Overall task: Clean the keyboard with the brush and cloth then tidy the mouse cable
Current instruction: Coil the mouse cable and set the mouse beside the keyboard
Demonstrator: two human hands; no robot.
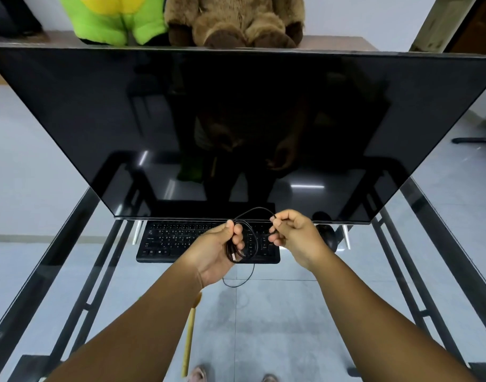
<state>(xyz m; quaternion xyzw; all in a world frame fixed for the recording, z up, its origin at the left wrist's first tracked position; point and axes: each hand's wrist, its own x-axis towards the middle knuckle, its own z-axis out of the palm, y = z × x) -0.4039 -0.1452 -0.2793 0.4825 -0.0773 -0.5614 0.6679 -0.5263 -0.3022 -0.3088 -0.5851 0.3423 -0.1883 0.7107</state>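
Note:
My left hand (pixel 218 250) holds a small coil of the thin black mouse cable (pixel 250 244) above the black keyboard (pixel 170 242). My right hand (pixel 294 234) pinches a strand of the same cable beside the coil, and a loop arches between the two hands. A slack length of cable hangs down below the coil onto the glass. The black mouse (pixel 326 235) lies to the right of the keyboard, partly hidden behind my right hand. A wooden brush handle (pixel 189 334) lies on the glass under my left forearm; its head is hidden. No cloth is in view.
A large dark monitor (pixel 236 128) stands right behind the keyboard and leans over it. The desk is glass (pixel 277 321) with black metal rails (pixel 79 271) along both sides. A green plush toy (pixel 112 20) and a brown plush toy (pixel 236 20) sit on a shelf behind.

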